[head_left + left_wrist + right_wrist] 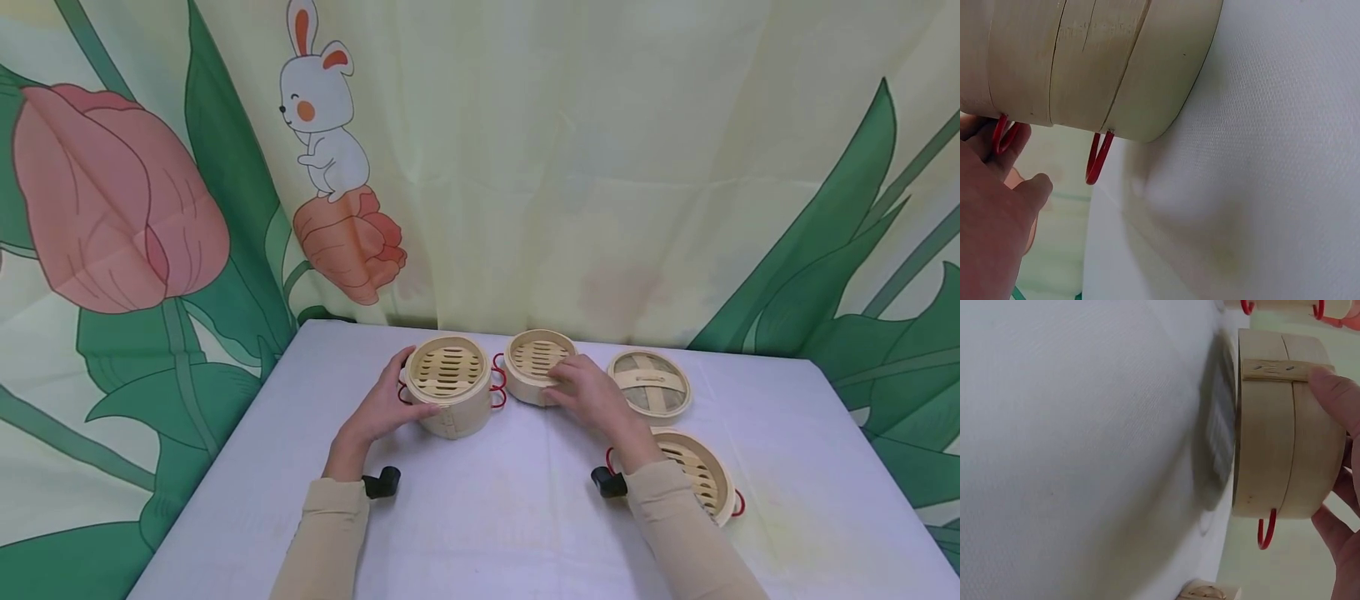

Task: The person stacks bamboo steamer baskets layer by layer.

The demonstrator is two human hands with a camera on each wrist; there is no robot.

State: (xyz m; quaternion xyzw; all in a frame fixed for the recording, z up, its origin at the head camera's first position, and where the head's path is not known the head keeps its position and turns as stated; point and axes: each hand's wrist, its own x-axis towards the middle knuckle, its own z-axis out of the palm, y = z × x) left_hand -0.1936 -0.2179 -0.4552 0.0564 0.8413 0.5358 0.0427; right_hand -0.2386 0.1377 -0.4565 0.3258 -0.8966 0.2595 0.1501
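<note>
Left hand point(386, 400): it gripped the steamer stack point(452, 419), thumb along the front, fingers round the left side.
Right hand point(592, 392): it held the small basket point(534, 354) by its right side, thumb on the front wall in the right wrist view.
Steamer stack: it stood upright left of the small basket, slatted floor uppermost; two red handles point(1099, 159) on its side suggested two tiers.
Small basket: it sat just beside the stack, toward the back of the table; whether its base was clear of the cloth, I could not tell.
Lid point(651, 379): it lay to the right of the right hand, strap side up, held by neither hand.
Loose basket point(693, 471): it rested nearer the person than the lid, partly behind the right sleeve point(671, 500).
Done: the tiers of the stack appeared seated together.
Left: the small basket, loose basket and lid were all off the stack, so the work looked partway; building up or taking apart, I could not tell.
Table point(487, 525): a white cloth covered it.
</note>
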